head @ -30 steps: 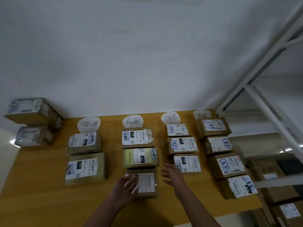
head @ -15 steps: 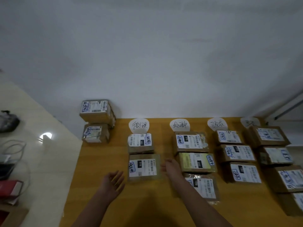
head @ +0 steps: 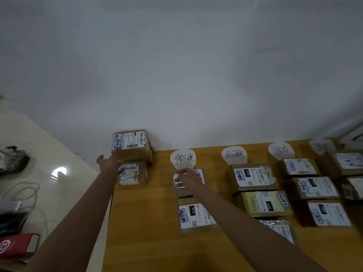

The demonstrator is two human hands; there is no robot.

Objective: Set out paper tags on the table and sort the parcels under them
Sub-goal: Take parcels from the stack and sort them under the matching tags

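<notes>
Several round white paper tags with handwriting lie along the table's back edge; the leftmost tag (head: 183, 159) heads a column of two parcels. Cardboard parcels with white labels lie in columns under the tags. At the table's far left corner stand two unsorted parcels: a larger parcel (head: 131, 143) at the back and a smaller parcel (head: 133, 172) in front. My left hand (head: 110, 163) is stretched out with fingers apart, touching the left side of those two. My right hand (head: 188, 178) hovers open over the parcel (head: 198, 176) just under the leftmost tag.
The wooden table (head: 145, 222) ends at its left edge near my left arm. Beyond it the pale floor holds cables (head: 25, 191), a red box (head: 17, 245) and dark items. A white wall stands behind the table.
The view swung left. Both arms reached forward: my left hand moved up to the two corner parcels, my right hand up over the first-column parcel.
</notes>
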